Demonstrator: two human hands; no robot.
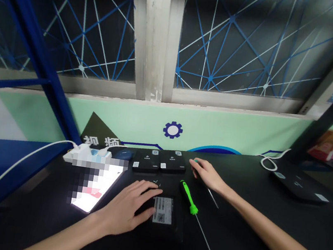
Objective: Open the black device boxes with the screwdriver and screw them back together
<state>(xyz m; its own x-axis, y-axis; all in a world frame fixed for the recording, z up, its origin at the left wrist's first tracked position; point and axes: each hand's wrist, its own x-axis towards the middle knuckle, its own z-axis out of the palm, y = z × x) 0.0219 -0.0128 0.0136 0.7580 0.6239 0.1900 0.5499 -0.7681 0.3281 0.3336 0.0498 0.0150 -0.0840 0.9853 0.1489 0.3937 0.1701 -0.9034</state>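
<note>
My left hand point(128, 205) lies with fingers spread over the left side of a black flat box point(175, 231) bearing a white printed label point(163, 210). My right hand point(207, 174) is closed round a screwdriver point(213, 199); its thin metal shaft points toward me, and most of its handle is hidden in the fingers. Between the hands a second screwdriver, with a bright green and black handle point(189, 197), rests on the table, its long shaft angled to the lower right. A few tiny light pieces, perhaps screws point(156, 182), lie just beyond the left fingertips.
Two black boxes point(147, 160) stand side by side at the back. A lit phone point(102, 188) lies on the left, near a white power strip point(71, 155) with plugs and a cable. At the right are a larger black device point(299, 186) and a white cable point(269, 163).
</note>
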